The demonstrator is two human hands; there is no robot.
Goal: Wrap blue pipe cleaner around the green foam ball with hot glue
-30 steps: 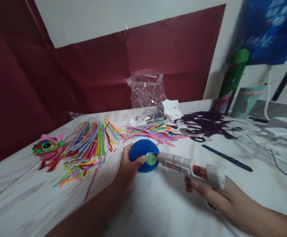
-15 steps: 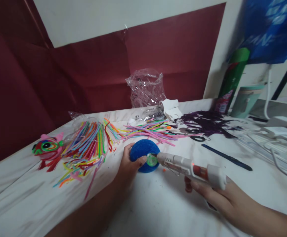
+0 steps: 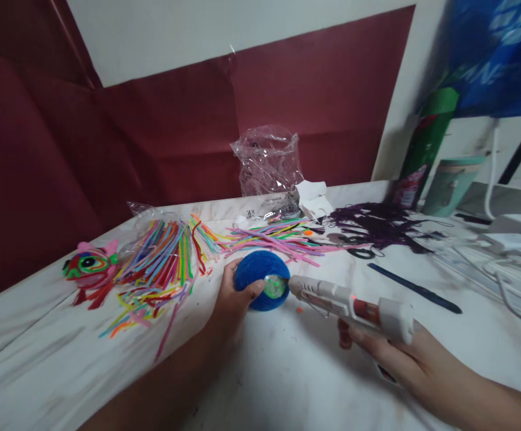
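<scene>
My left hand grips a round blue piece that looks wound with cord or pipe cleaner, its thumb lying across the front. Toward the lower right of that piece sits a clear, greenish round patch. My right hand is closed around the handle of a white hot glue gun with a small red light glowing on its side. The nozzle points left and ends at the right edge of the blue piece, close to the greenish patch; whether it touches I cannot tell.
Pipe cleaners lie heaped at left beside a colourful pink-and-green figure. Behind are a clear plastic bag, dark purple strands and scissors. A dark flat stick, white cables and a green cup stand right.
The blue piece has tilted slightly, showing more of the greenish patch. The glue gun's nozzle has shifted a little, from over the patch to the piece's right edge.
</scene>
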